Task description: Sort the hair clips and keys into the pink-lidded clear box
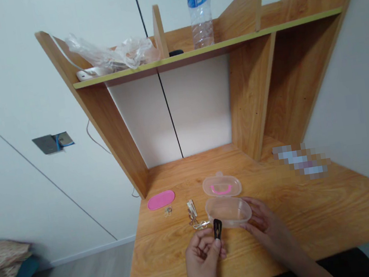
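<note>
My left hand (201, 252) is closed in a pinch on a small black hair clip (217, 229), held upright just left of a clear plastic box (228, 210). My right hand (264, 221) rests against the right side of that box, fingers curled along its wall. The box's open lid (221, 185) lies behind it with a pink handle (222, 190) showing through. Left of the box lie several small metal hair clips (193, 213) on the wooden desk (320, 210).
A pink oval lid (161, 200) and small hair ties (167, 212) lie at the desk's left. On the upper shelf (209, 50) stand a water bottle (200, 9) and a crumpled plastic bag (113, 54). A blurred item (301, 161) sits at the right.
</note>
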`<action>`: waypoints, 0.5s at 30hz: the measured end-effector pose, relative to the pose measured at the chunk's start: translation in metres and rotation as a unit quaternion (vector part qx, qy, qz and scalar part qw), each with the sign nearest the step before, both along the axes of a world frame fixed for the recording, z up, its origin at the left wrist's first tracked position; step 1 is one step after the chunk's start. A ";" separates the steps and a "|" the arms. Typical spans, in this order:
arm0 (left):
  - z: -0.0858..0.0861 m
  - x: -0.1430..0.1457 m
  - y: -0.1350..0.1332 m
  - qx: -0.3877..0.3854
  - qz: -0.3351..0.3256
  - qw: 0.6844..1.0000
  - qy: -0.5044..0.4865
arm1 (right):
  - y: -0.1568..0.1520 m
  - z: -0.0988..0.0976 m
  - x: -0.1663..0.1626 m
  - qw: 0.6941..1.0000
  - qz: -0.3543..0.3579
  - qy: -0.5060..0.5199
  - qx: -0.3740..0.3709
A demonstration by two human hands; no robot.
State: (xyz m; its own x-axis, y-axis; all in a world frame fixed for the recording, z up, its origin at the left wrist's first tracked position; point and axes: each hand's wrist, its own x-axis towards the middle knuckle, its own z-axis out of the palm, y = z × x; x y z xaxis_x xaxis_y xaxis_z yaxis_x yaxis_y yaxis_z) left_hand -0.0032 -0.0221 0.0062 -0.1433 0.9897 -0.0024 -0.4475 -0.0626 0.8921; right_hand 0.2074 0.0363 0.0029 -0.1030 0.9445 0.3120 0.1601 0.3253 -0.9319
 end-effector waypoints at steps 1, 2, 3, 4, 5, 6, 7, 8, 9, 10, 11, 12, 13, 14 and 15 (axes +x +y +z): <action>0.002 0.000 0.000 -0.002 -0.003 1.000 -0.004 | 0.000 -0.001 0.000 1.000 0.007 -0.011 0.005; 0.003 0.000 -0.001 -0.002 -0.003 1.000 -0.008 | 0.000 -0.002 -0.001 0.999 0.011 -0.029 0.015; 0.006 -0.001 -0.001 -0.001 0.002 1.000 -0.012 | -0.001 -0.002 -0.001 0.998 0.012 -0.050 0.029; 0.008 -0.001 -0.001 -0.001 0.004 1.000 -0.015 | -0.001 -0.002 -0.001 0.996 0.010 -0.073 0.045; 0.010 -0.001 -0.001 -0.001 0.006 1.000 -0.016 | -0.001 -0.001 -0.001 0.994 0.006 -0.095 0.061; 0.012 -0.001 -0.001 -0.002 0.006 1.000 -0.016 | -0.002 0.000 -0.001 0.991 0.002 -0.114 0.077; 0.013 0.000 -0.001 -0.004 0.005 1.000 -0.016 | -0.002 0.002 -0.002 0.987 -0.002 -0.130 0.091; 0.014 0.000 -0.001 -0.005 0.006 1.000 -0.017 | -0.003 0.004 -0.002 0.984 -0.005 -0.144 0.103; 0.015 0.000 -0.001 -0.007 0.010 1.000 -0.019 | -0.004 0.007 -0.003 0.982 -0.008 -0.154 0.113; 0.015 0.001 -0.001 -0.007 0.017 1.000 -0.023 | -0.005 0.009 -0.003 0.979 -0.011 -0.163 0.120; 0.015 0.001 -0.001 -0.006 0.024 0.999 -0.027 | -0.006 0.011 -0.004 0.977 -0.012 -0.170 0.126; 0.014 0.001 -0.001 -0.006 0.026 0.999 -0.030 | -0.007 0.013 -0.004 0.976 -0.013 -0.173 0.132; 0.014 0.001 -0.001 -0.006 0.025 0.999 -0.033 | -0.007 0.014 -0.004 0.975 -0.012 -0.176 0.136; 0.013 0.001 0.000 -0.005 0.020 0.999 -0.036 | -0.007 0.015 -0.004 0.974 -0.012 -0.178 0.139; 0.013 0.000 0.000 -0.004 0.014 0.999 -0.038 | -0.007 0.015 -0.004 0.973 -0.010 -0.181 0.140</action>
